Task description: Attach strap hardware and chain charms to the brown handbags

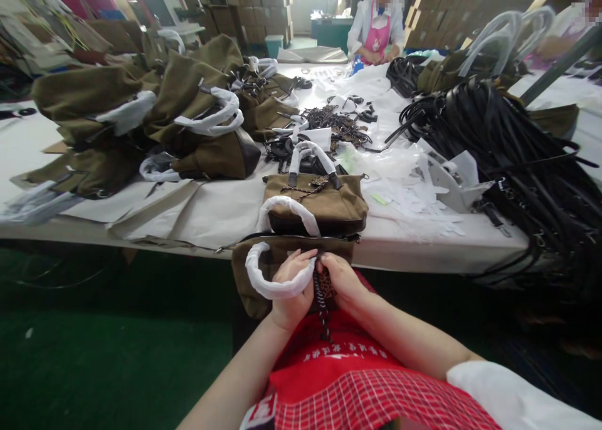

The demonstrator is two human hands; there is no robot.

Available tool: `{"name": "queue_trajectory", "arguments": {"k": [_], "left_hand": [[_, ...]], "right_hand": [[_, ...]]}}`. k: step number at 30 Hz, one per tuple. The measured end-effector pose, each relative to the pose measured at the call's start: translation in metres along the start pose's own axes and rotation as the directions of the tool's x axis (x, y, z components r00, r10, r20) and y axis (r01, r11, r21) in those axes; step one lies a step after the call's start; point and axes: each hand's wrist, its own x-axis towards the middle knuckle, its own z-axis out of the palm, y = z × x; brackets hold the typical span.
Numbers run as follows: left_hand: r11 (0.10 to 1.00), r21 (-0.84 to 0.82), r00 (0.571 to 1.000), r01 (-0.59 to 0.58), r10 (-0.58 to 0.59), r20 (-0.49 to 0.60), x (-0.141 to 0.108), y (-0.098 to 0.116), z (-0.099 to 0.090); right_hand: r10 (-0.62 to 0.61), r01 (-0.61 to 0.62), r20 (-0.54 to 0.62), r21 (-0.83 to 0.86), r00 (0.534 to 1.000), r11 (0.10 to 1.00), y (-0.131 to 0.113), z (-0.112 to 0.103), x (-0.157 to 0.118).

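Note:
An olive handbag (pixel 247 276) rests at the table's front edge against my body, its zipped top toward the table. One handle wrapped in white paper (pixel 256 279) loops over my left hand (pixel 292 295), whose fingers are closed at the handle's base. My right hand (pixel 342 279) pinches at the same spot, fingertips meeting the left ones. From there hangs a braided black-and-white cord (pixel 322 301) beside a leopard-print tag (pixel 326 284). The small part between the fingertips is hidden. Just beyond, a second brown-olive handbag (pixel 320 204) stands upright with a similar charm on its front.
Olive bags (pixel 188 116) with wrapped handles are heaped at left. A pile of black straps (pixel 498 135) hangs over the table edge at right. Leopard-print charms (pixel 336 126) and paper scraps (pixel 423 198) lie mid-table. A co-worker in a pink apron (pixel 377 32) stands at the far end.

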Motion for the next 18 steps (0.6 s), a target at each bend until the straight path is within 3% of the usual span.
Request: {"name": "queue_trajectory", "arguments": {"k": [4, 9, 11, 14, 18], "left_hand": [[0.972, -0.124, 0.978, 0.2, -0.205, -0.032, -0.001, 0.005, 0.0], [0.846, -0.247, 0.864, 0.474, -0.5, -0.056, 0.009, 0.007, -0.003], [0.845, -0.22, 0.858, 0.487, -0.51, -0.061, 0.013, 0.005, -0.004], [0.882, -0.162, 0.892, 0.442, -0.451, -0.022, 0.016, 0.002, -0.005], [0.889, -0.17, 0.902, 0.426, -0.432, 0.003, 0.023, 0.001, -0.005]], "right_hand": [[-0.07, 0.07, -0.014, -0.009, 0.997, 0.998, 0.002, 0.003, -0.005], [-0.123, 0.128, 0.073, -0.072, 0.99, 0.989, 0.002, -0.002, -0.003], [-0.101, 0.114, 0.113, -0.118, 0.989, 0.986, -0.001, -0.004, 0.0], [-0.044, 0.062, 0.118, -0.161, 0.992, 0.985, -0.006, -0.006, 0.006], [-0.009, 0.026, 0.111, -0.153, 0.994, 0.988, -0.005, -0.007, 0.01]]}}
